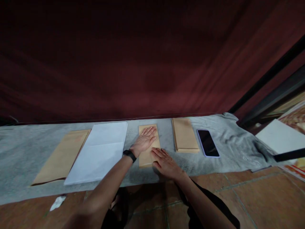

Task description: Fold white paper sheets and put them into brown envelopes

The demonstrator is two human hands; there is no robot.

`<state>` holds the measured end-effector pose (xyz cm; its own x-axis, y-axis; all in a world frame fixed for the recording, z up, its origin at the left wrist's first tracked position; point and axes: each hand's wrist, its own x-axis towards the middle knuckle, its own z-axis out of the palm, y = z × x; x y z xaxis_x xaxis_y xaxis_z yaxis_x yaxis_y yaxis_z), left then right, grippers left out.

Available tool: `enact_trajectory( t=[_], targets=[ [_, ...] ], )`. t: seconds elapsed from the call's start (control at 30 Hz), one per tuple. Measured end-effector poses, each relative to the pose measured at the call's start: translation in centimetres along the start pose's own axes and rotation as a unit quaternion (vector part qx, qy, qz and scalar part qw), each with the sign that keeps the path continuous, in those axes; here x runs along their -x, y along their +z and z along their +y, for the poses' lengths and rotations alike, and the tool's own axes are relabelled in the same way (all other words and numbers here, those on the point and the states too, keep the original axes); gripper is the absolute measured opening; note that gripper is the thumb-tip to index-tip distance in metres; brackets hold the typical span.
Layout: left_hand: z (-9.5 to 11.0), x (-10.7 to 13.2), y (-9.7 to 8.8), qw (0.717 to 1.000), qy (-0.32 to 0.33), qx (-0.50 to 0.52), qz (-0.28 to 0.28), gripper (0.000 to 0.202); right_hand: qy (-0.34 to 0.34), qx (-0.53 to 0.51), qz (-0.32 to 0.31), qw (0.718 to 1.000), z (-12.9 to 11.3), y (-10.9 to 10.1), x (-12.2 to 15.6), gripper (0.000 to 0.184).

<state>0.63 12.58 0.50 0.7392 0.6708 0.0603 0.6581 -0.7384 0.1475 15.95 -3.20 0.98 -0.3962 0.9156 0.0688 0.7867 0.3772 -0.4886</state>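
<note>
Two hands lie on a brown paper packet (145, 160) set on the grey cloth (164, 122), the left hand (144, 139) toward 12 o'clock and the right hand (166, 163) at 4 o'clock, each grip open, fingers extended and apparently pinching nothing. Pressing well likely calls for even palm pressure and straight edges, since the soft cloth may give. White sheets (102, 152) and a large brown envelope (64, 156) toward 9 o'clock, and a brown stack (186, 135) and phone (208, 143) near 3, limit wide sideways strokes.

Black watch-like left wristband (130, 155), bare forearms (107, 181), black legwear (194, 218)
</note>
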Motion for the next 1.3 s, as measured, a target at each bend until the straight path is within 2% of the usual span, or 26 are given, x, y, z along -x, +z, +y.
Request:
enact_trajectory(
  t=[0.1,0.23,0.53,0.77,1.1,1.3],
  targets=[
    [-1.6,-2.7,0.2,1.0,-0.005,-0.002,-0.004,0.058,0.001,-0.023,-0.001,1.0,-0.1,-0.6,-0.1,0.051],
    [-2.0,-3.3,0.9,1.0,-0.005,0.0,-0.004,0.059,-0.006,-0.035,0.008,0.999,0.0,-1.0,-0.3,0.047],
    [-0.1,1.5,1.0,0.998,0.065,0.025,-0.001,0.057,-0.005,-0.034,0.017,0.999,0.3,-1.3,-0.4,0.043],
    [2.2,4.5,0.8,0.997,0.068,0.04,-0.019,0.055,-0.004,-0.075,0.02,0.997,1.1,-1.4,-0.9,0.043],
    [4.7,8.0,0.4,0.995,0.066,0.057,-0.055,0.056,0.043,-0.131,0.045,0.989,2.1,-2.4,-1.1,0.048],
    [6.3,10.3,-0.4,0.993,0.08,0.052,-0.068,0.062,0.071,-0.109,0.035,0.991,2.3,-2.8,-1.0,0.043]
  ],
)
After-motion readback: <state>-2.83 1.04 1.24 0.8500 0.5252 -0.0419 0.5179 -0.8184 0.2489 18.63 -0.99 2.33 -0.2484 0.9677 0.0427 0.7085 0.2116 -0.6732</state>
